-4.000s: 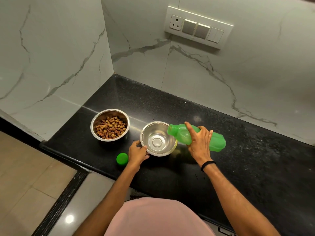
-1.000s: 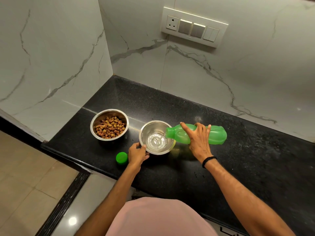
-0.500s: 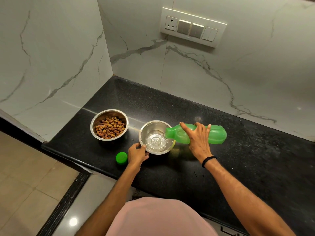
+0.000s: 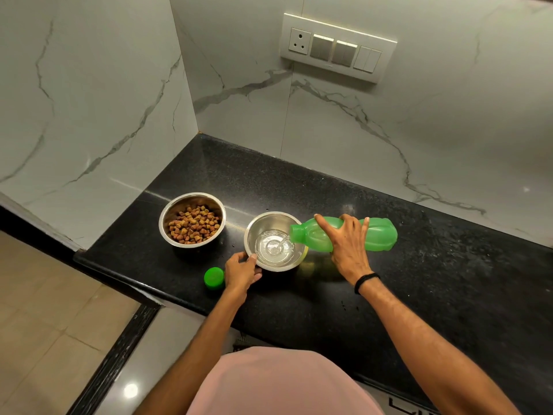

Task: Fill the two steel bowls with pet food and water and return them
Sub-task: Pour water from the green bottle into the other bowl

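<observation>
While water runs in a thin stream from the green bottle [image 4: 344, 235], the water bowl [image 4: 273, 241] sits on the black tabletop [image 4: 449, 280] w/ a shallow pool at its bottom. Right hand [image 4: 348, 244] holds the bottle on its side, mouth over the bowl's right rim; its grip is wrapped round the bottle's middle, fingers over the top. Left hand [image 4: 241, 272] is at the bowl's near-left rim, its grip pinching the edge w/ thumb and fingertips. Left of the water bowl, apart from it, stands the food bowl [image 4: 192, 220], approx. half full of brown kibble [image 4: 193, 224]. Green cap [image 4: 214, 277] lies near-left of the water bowl, just beside the left hand. Black band on the right wrist.
</observation>
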